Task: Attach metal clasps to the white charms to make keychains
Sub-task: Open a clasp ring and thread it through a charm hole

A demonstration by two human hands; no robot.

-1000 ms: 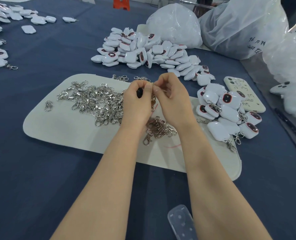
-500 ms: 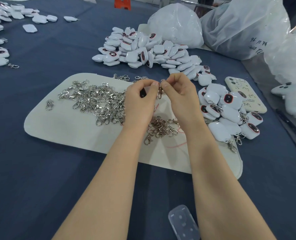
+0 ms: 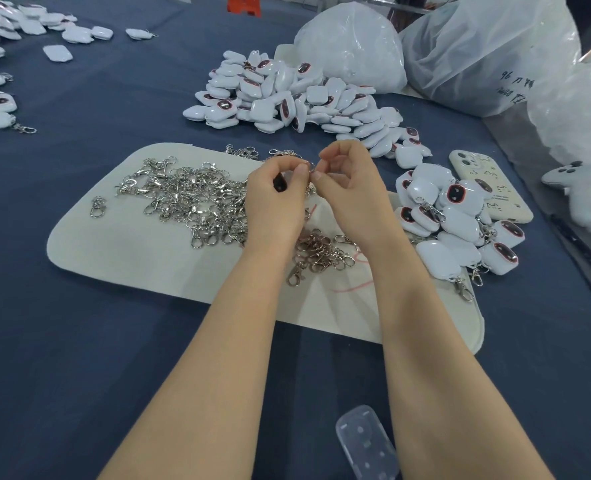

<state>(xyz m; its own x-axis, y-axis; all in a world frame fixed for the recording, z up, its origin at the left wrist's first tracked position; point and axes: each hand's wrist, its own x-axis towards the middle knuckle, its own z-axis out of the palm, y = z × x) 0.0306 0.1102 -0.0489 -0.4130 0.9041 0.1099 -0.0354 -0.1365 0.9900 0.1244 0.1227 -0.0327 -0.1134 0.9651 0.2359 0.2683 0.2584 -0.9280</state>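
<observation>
Left hand (image 3: 276, 202), right hand (image 3: 351, 192) on shiny metal clasp (image 3: 309, 167)

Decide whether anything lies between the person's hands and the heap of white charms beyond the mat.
Nothing tall does. The left hand and the right hand pinch a small metal piece above the mat; between them and the heap of white charms lie only a few loose clasps at the mat's far edge and bare blue cloth.

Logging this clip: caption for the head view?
Over the pale mat, the left hand and right hand pinch one metal clasp.
</observation>
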